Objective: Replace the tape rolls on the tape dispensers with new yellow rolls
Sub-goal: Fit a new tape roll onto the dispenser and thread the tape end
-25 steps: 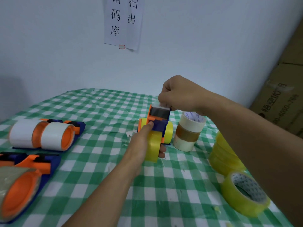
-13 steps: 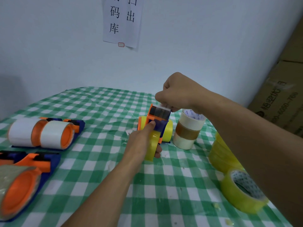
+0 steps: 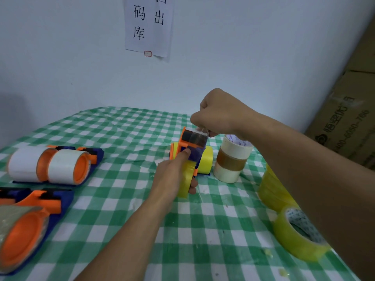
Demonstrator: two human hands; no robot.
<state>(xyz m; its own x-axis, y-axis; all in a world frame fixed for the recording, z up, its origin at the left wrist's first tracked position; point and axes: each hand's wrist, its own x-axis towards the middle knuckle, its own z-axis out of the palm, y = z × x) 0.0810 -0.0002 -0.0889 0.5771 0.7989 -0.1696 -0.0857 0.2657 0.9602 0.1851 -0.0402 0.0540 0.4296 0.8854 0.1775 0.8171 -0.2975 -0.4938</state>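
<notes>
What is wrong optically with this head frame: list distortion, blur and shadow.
Head view: wide-angle bending curves the table edge and leans the cardboard box; the near dispenser at lower left is soft; light is flat and dim, with a dull shadow on the wall at left; no glare on the yellow roll.

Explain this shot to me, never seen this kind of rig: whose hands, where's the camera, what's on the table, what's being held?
There is no robot here: a person works with bare hands, and the single camera sits on their head, looking forward and down.

The left hand grips a blue and orange tape dispenser that already carries yellow rolls. The right hand pinches the tape end at the dispenser's top edge.

On the green checked tablecloth lie two more dispensers at the left: one with white rolls, one with a clear roll. Right of the hands stands a stack of used rolls, then a stack of yellow rolls and one loose yellow roll. A cardboard box leans at the far right.
</notes>
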